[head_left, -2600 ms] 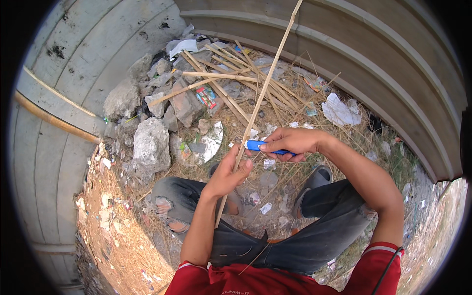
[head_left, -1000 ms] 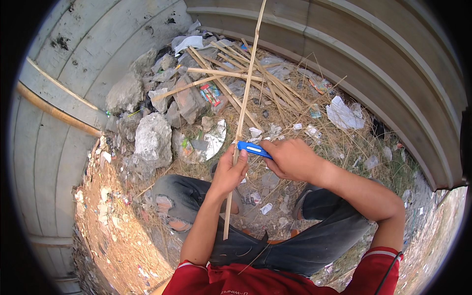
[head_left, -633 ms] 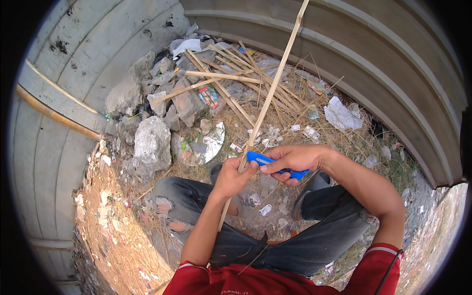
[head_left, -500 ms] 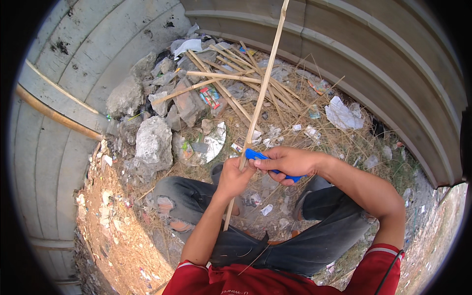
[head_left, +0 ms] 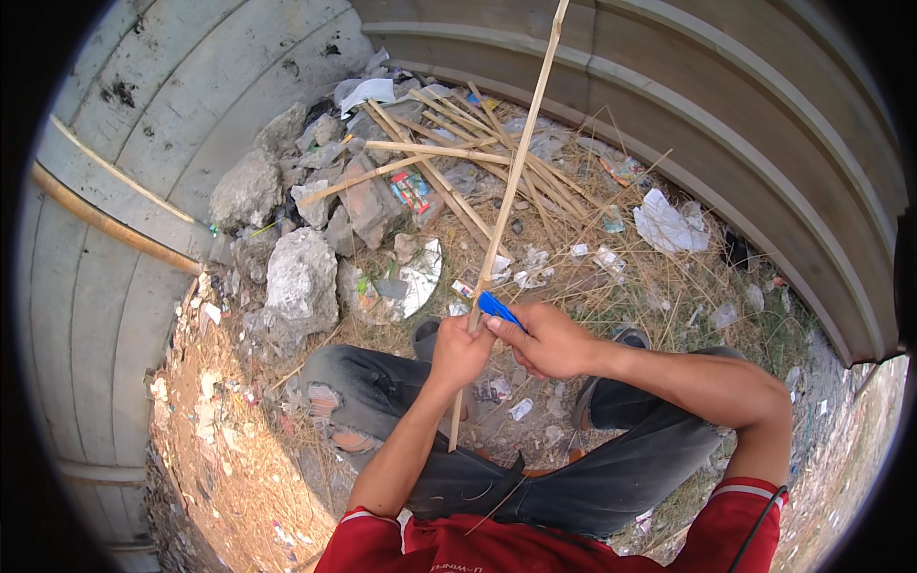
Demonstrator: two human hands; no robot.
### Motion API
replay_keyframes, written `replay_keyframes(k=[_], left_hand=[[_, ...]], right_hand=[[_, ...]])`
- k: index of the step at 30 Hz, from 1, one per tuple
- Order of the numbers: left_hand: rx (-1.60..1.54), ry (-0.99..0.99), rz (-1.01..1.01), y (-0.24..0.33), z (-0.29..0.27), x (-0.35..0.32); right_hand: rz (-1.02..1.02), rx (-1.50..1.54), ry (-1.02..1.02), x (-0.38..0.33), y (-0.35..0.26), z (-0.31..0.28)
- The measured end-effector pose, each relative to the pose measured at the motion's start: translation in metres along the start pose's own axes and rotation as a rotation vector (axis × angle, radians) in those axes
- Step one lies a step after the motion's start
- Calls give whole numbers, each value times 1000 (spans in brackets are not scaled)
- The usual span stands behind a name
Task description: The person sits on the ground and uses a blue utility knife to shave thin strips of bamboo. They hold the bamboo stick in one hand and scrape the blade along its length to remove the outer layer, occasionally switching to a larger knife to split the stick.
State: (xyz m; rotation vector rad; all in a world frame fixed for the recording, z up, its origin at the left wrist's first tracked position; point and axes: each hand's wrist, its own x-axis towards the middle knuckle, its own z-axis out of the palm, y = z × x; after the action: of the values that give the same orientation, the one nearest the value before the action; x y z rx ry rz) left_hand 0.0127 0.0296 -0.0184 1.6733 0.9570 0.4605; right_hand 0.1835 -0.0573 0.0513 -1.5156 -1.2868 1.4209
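A long, narrow bamboo strip (head_left: 523, 143) slants upward from between my knees past the top edge of the view. My left hand (head_left: 460, 351) is closed around its lower part, and a short end sticks out below the fist. In my right hand (head_left: 554, 340) is a blue utility knife (head_left: 499, 309), gripped against the strip just above my left hand. The knife's blade cannot be made out, and its rear part is hidden by my fingers. Both hands meet at the strip, thumbs close together.
Beyond my hands lies a loose pile of bamboo strips (head_left: 449, 151). Broken concrete lumps (head_left: 302, 277) and litter sit to its left. Corrugated metal sheeting (head_left: 726, 115) encloses the far and right sides, and a pale panel wall (head_left: 191, 95) rises at left. My bent knees (head_left: 349, 382) flank the work.
My right hand has turned, so the knife's rear end no longer shows behind it. The strip's lower end and my left hand have shifted slightly right.
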Motion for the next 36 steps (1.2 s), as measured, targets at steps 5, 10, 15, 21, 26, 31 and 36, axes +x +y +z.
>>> replay_keyframes(k=[5, 10, 15, 21, 26, 31, 36], left_hand=[[-17, -4, -6, -3, 3, 1], [-280, -139, -86, 4, -3, 0], [-638, -462, 37, 28, -18, -2], [-795, -526, 120, 30, -20, 3], [-725, -320, 35, 32, -19, 4], [-709, -166, -77, 25, -5, 10], [-731, -69, -167, 27, -4, 12]], right_hand=[[-208, -171, 183, 2, 17, 10], [-5, 239, -152, 4, 12, -5], [96, 771, -572, 0, -10, -32], [194, 587, -787, -2, -18, -67], [-88, 79, -319, -24, -51, -66], [-135, -91, -51, -19, -35, -55], [-184, -1, 193, -5, -20, -58]])
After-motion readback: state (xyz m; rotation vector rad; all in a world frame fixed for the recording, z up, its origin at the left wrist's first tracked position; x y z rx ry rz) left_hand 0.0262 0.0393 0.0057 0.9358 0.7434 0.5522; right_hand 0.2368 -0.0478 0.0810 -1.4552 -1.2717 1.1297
